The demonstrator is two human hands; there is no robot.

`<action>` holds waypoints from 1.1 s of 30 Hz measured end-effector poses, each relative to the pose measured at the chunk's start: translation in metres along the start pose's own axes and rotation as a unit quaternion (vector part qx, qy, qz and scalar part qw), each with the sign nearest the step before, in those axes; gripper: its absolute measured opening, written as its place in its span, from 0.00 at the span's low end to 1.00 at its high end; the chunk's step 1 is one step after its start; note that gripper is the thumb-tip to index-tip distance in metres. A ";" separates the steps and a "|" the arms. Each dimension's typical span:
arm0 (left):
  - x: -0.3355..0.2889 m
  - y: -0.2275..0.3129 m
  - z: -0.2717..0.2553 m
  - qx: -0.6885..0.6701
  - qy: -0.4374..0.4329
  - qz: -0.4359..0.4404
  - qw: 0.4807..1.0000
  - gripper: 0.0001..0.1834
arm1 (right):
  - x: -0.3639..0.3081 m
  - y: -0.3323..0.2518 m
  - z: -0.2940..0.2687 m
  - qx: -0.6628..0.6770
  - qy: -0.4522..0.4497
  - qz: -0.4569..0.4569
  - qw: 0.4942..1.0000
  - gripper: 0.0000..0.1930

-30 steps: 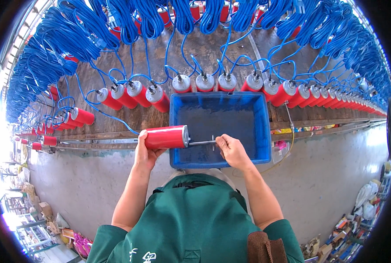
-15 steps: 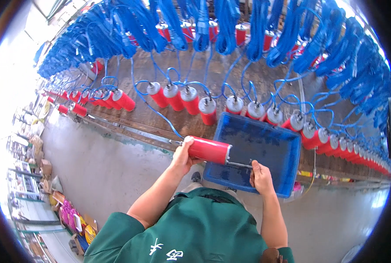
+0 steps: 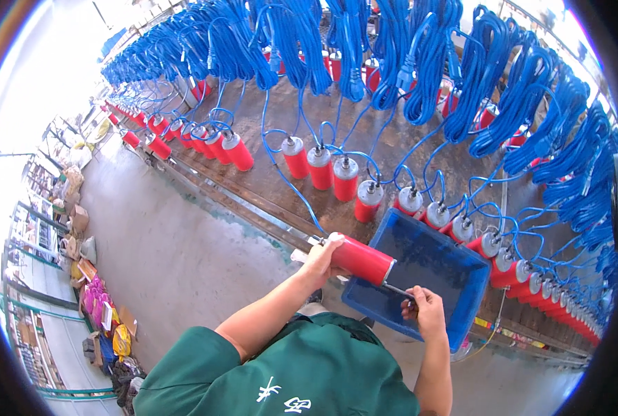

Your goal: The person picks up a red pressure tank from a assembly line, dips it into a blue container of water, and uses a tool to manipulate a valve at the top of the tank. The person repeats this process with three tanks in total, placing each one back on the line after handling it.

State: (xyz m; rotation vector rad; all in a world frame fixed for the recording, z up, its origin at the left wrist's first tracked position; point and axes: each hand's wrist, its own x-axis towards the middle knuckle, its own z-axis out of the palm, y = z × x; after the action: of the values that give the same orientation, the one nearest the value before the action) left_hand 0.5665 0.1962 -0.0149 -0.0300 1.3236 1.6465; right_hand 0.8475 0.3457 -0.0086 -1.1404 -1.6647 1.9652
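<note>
Lettering in white [image 3: 297, 404], a pair of characters, marks the green shirt [image 3: 323, 367] at the lower middle of the frame. Left hand [image 3: 321, 262] is curled round the upper-left end of a red cylinder [image 3: 363, 259], thumb over the top and most of the fingers hidden beneath it. Right hand [image 3: 427, 310] is nearly closed, its thumb and bent fingers gripping the outer end of a thin metal rod [image 3: 397, 289]; exactly how each fingertip meets it is too small to tell. The cylinder lies a little right of the frame's middle, over the left side of a blue bin [image 3: 430, 267]. Its long axis slopes from upper left to lower right, with the pale-rimmed end facing the right hand, and the rod runs out from that end in roughly the same direction. A thin blue cord [image 3: 296, 191] leads from near its upper-left end toward the top of the frame. Behind, more red cylinders with grey caps [image 3: 345, 180] stand in a curving row along the brown counter [image 3: 264, 196]; bundles of blue cable [image 3: 427, 69] hang above them across the upper frame. Boxes and bags [image 3: 101, 305] line the grey floor [image 3: 163, 256] at lower left.
</note>
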 end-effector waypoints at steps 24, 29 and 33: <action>0.016 -0.011 -0.004 -0.031 0.023 -0.013 0.999 0.26 | 0.004 0.020 -0.003 -0.042 0.003 0.017 0.999 0.16; 0.015 -0.013 -0.008 -0.045 0.023 -0.007 0.999 0.26 | -0.007 0.019 0.001 0.114 -0.033 0.018 0.993 0.13; 0.013 -0.015 -0.008 -0.065 0.018 -0.002 0.998 0.27 | 0.000 0.019 -0.008 -0.091 -0.019 -0.067 0.993 0.16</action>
State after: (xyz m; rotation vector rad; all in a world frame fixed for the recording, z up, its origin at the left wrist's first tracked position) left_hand 0.5656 0.1976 -0.0365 -0.1400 1.2414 1.7332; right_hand 0.8580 0.3460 -0.0260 -1.0269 -1.9206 1.7937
